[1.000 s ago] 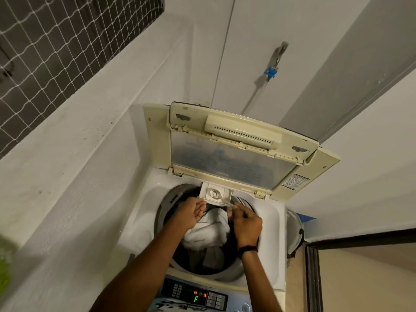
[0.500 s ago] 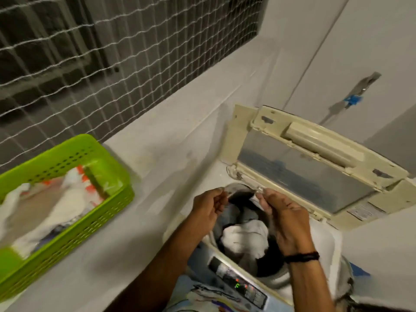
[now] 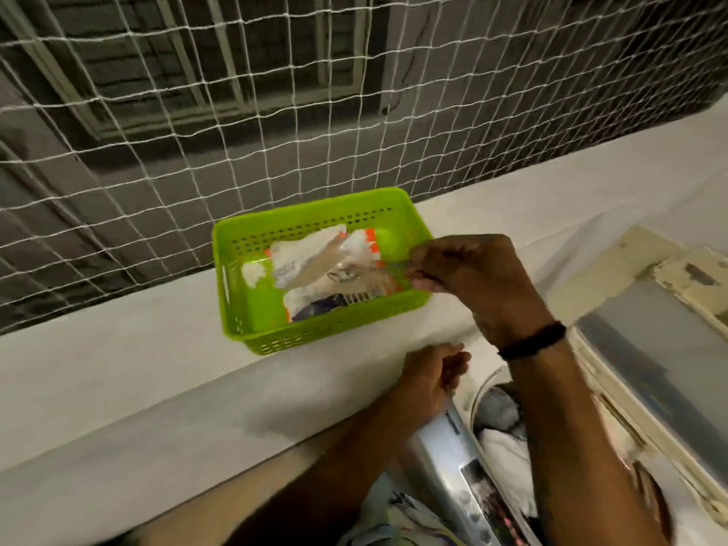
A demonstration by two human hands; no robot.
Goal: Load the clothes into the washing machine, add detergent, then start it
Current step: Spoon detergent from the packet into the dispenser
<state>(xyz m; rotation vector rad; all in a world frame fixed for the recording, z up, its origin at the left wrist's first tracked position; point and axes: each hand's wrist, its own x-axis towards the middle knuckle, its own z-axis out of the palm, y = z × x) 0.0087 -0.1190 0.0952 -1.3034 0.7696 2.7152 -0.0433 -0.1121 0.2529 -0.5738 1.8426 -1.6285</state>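
Clothes (image 3: 502, 447) already in the washing machine (image 3: 449, 435), the right hand (image 3: 468, 277) pinches a clear plastic piece (image 3: 338, 266) over the green basket (image 3: 244, 309); the left hand (image 3: 433, 372) hangs loosely curled, empty. Detergent and start apparently remain.

Dim, yellowish light is strongest on the green basket (image 3: 311, 214) and the white ledge (image 3: 118, 380), where the arms throw a soft grey shadow. Motion blur smears the clear packet (image 3: 315, 266) at the right hand (image 3: 468, 277) and the washing machine's glaring panel (image 3: 445, 435); the netting (image 3: 157, 132) bows toward the frame's edges.
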